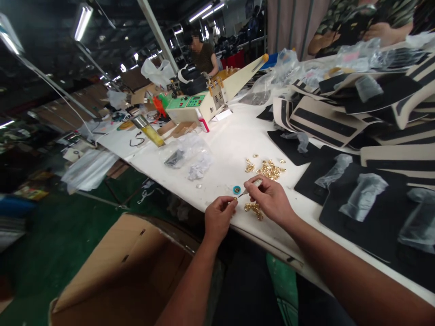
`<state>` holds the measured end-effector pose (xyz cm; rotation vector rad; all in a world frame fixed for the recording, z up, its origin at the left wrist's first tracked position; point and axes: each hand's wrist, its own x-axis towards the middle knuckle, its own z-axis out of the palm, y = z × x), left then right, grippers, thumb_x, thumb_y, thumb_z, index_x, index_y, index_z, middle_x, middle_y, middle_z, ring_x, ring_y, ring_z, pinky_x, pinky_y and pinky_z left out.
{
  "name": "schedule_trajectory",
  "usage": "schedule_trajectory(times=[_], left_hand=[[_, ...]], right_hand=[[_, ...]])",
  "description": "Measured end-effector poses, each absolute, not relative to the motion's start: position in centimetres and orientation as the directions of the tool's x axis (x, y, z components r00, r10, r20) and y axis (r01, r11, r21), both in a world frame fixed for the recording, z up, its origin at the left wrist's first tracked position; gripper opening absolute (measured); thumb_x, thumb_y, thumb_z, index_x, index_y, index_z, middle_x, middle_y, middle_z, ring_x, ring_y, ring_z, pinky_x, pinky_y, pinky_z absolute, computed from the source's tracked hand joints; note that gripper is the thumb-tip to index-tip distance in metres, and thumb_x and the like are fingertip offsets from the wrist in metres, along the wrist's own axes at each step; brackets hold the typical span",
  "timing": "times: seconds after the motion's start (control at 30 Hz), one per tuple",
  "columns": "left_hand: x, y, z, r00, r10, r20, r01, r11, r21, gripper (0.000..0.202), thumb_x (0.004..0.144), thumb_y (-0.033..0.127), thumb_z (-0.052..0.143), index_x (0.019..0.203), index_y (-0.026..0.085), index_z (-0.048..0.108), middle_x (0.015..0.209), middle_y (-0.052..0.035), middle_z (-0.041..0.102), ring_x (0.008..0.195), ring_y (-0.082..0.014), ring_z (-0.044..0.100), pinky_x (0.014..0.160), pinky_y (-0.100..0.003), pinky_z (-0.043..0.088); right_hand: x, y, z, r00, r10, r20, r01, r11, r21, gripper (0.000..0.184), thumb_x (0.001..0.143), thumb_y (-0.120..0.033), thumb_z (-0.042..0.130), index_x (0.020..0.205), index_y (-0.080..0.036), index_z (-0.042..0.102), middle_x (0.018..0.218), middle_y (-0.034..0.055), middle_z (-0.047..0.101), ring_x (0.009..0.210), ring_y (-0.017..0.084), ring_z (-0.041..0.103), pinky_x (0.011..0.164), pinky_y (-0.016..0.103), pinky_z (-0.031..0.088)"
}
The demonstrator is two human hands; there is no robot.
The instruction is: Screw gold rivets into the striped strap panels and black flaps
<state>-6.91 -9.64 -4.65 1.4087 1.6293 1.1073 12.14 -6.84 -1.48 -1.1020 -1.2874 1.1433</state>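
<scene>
Gold fitting (234,199) is pinched in left hand (219,217), steadied against thin tool (249,190) gripped by right hand (270,199); spare fittings (270,170) are heaped close on surface (231,149).

Both bare forearms (190,280) stretch forward, converging. The left hand (219,218) curls with fingertips pinched; the right hand (271,199) pinches too, knuckles up.

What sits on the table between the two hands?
In the head view, a small blue round piece lies on the white table between the left hand and the right hand.
</scene>
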Motion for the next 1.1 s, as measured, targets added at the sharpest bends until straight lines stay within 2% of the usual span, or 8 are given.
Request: schedule_trajectory(times=[0.17,0.97,1.1], left_hand=[[-6.8,-9.01,-4.93,-0.15,0.988,0.027,0.311,0.021,0.95,0.028,0.083,0.045,0.078,0.095,0.02,0.079,0.066,0.0028,0.069,0.061,-0.0133,0.061,0.064,-0.025,0.049],[-6.68,-9.01,-5.31,-0.166,0.986,0.019,0.338,0.039,0.94,0.027,0.085,0.046,0.078,0.098,0.022,0.081,0.072,0.0025,0.072,0.067,-0.0148,0.064,0.068,-0.026,0.051],[-6.64,-9.11,-4.78,-0.174,0.984,0.02,0.346,0.043,0.937,0.027,0.083,0.046,0.078,0.095,0.022,0.08,0.07,0.0022,0.071,0.065,-0.0152,0.063,0.066,-0.026,0.05]], right_hand=[[12.15,-6.97,-1.71,-0.02,0.991,0.13,0.094,0.131,-0.987,0.038,0.095,-0.058,0.067,0.089,-0.021,0.07,0.062,-0.0017,0.063,0.056,0.016,0.054,0.055,0.028,0.039],[12.1,-6.36,-2.32,-0.05,0.992,0.118,0.148,0.124,-0.981,0.037,0.096,-0.058,0.066,0.093,-0.022,0.07,0.063,-0.0016,0.065,0.059,0.017,0.059,0.058,0.029,0.042],[11.78,-6.19,-2.53,-0.058,0.991,0.123,0.132,0.13,-0.983,0.036,0.097,-0.057,0.066,0.092,-0.022,0.07,0.063,-0.0021,0.063,0.06,0.017,0.058,0.058,0.028,0.042]])
